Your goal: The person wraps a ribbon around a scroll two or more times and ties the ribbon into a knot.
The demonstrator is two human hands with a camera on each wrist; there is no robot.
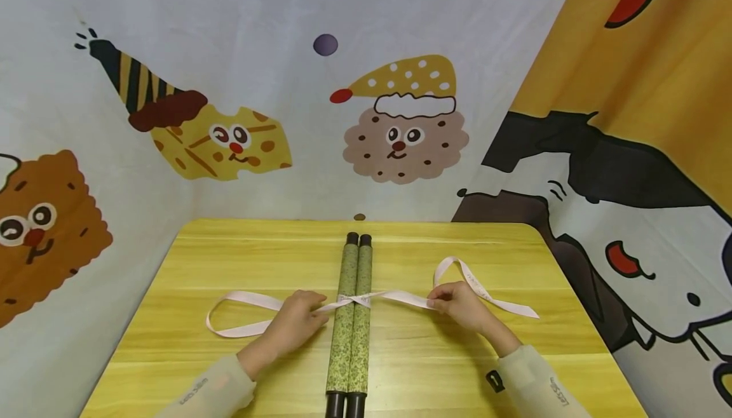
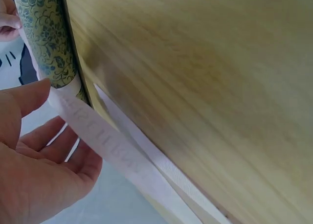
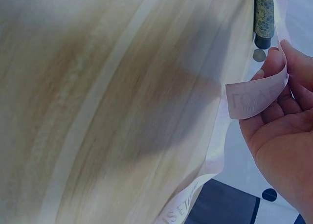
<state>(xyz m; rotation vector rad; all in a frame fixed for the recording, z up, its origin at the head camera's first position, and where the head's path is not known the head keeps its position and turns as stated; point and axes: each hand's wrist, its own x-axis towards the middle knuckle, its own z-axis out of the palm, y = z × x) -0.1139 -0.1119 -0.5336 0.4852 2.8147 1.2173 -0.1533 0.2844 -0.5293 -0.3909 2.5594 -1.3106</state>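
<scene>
Two rolled scrolls (image 1: 350,348) in green floral covering, with dark end caps, lie side by side on the table. A pale pink ribbon (image 1: 394,295) goes round their middle and crosses on top. My right hand (image 1: 460,305) pinches the ribbon between thumb and fingers, right of the scrolls; in the right wrist view a short ribbon piece (image 3: 254,97) curls out of the grip. Just left of the scrolls is my left hand (image 1: 294,323). Its thumb and fingers stand apart, the thumb tip at the ribbon (image 2: 98,131) beside the scroll (image 2: 46,35).
The wooden table (image 1: 229,253) has rounded far corners. A ribbon loop (image 1: 220,313) lies left of the left hand, and a ribbon tail (image 1: 509,307) trails beyond the right hand. A small black object (image 1: 494,380) is near the right sleeve. Cartoon-printed curtains (image 1: 257,24) hang behind.
</scene>
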